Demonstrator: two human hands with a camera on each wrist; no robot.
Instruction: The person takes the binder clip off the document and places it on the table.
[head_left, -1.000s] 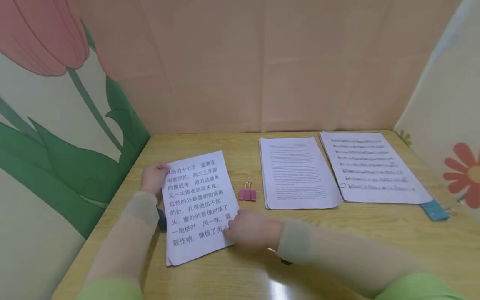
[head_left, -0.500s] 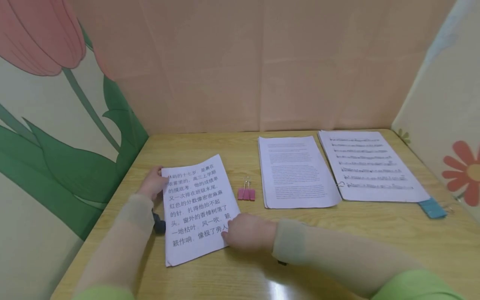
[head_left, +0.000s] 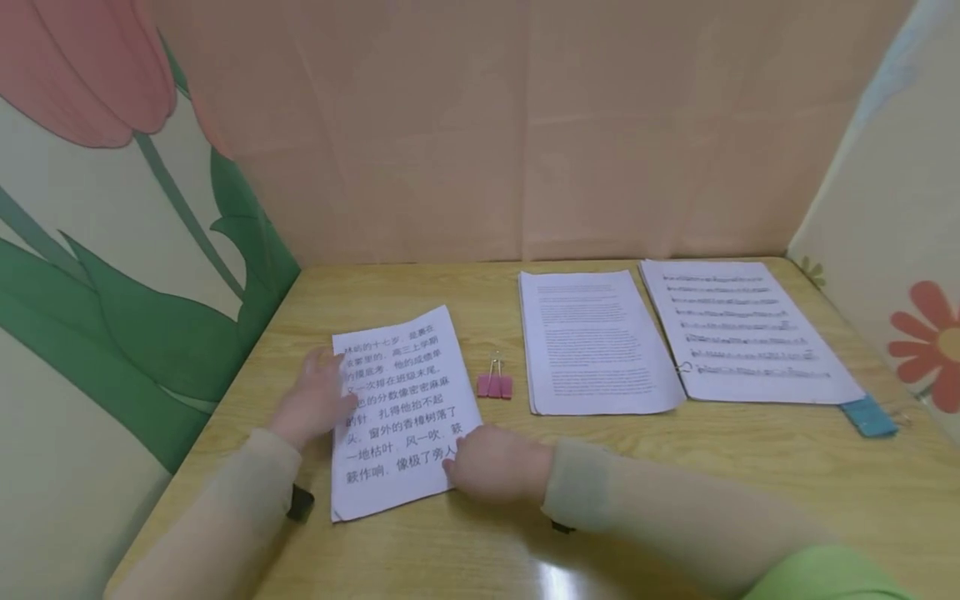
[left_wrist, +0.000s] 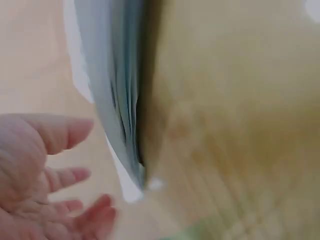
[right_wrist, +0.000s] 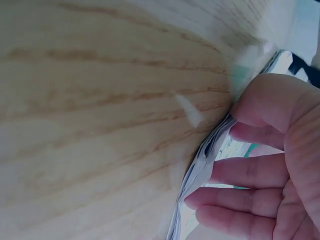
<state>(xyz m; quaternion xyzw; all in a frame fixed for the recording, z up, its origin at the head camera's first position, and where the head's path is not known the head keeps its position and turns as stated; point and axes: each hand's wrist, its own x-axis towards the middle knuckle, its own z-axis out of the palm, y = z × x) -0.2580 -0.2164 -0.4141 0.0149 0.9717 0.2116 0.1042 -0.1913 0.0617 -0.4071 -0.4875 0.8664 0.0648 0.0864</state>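
Note:
A stack of printed sheets (head_left: 397, 408), with large Chinese characters on top, lies angled at the left of the table. Beside its left edge is my left hand (head_left: 311, 400), blurred, fingers spread. In the left wrist view the left hand (left_wrist: 55, 185) stands apart from the stack's layered edge (left_wrist: 117, 75), nothing held. My right hand (head_left: 498, 464) holds the stack's lower right edge. The right wrist view shows this hand's thumb and fingers (right_wrist: 250, 172) at the paper edge (right_wrist: 205, 152). A pink binder clip (head_left: 495, 386) stands just right of the stack.
Another stack of text sheets (head_left: 592, 342) lies right of the pink clip. Farther right are music sheets (head_left: 750, 333), with a silver clip handle at their left edge. A blue clip (head_left: 870, 417) sits by their lower right corner. Walls border the wooden table (head_left: 645, 483).
My left hand has let go of the stack's upper left edge and moved down along it, fingers spreading. The right hand stays at the right edge; the stack has barely moved.

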